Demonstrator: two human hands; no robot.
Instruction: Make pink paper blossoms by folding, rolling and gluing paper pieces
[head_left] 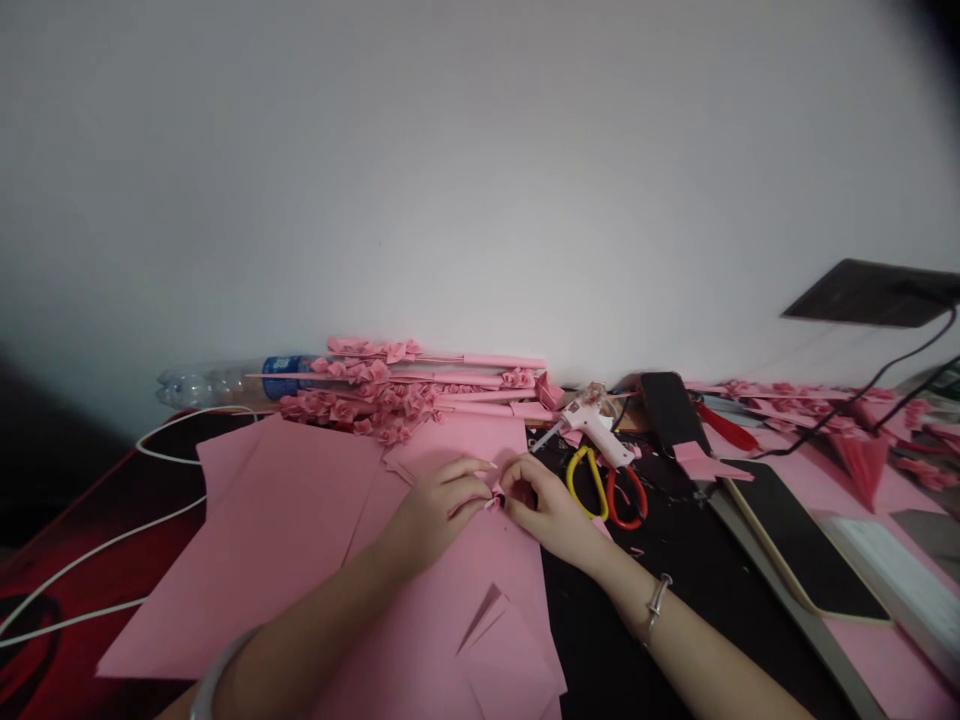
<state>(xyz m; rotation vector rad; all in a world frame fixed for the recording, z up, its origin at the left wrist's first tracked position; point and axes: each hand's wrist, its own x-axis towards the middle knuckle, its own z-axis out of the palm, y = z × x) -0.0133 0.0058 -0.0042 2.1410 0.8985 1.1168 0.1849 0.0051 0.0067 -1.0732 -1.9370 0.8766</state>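
My left hand [435,508] and my right hand [553,508] meet above pink paper sheets [450,600] in the middle of the table. Between their fingertips they pinch a small piece of pink paper [496,490], mostly hidden by the fingers. A dark spot shows beside it, too small to name. Just right of my right hand lie scissors [587,482] with one yellow and one red handle. A white glue gun [600,430] rests behind them. Small cut pink squares [514,660] are stacked nearer to me, between my forearms.
Pink paper flowers on stems [405,400] are heaped along the wall, with a clear plastic bottle [214,382] at the left. Large pink sheets [285,530] cover the left side. A black phone [675,412] and a larger dark-screened device [806,540] lie right. A white cable [97,540] loops left.
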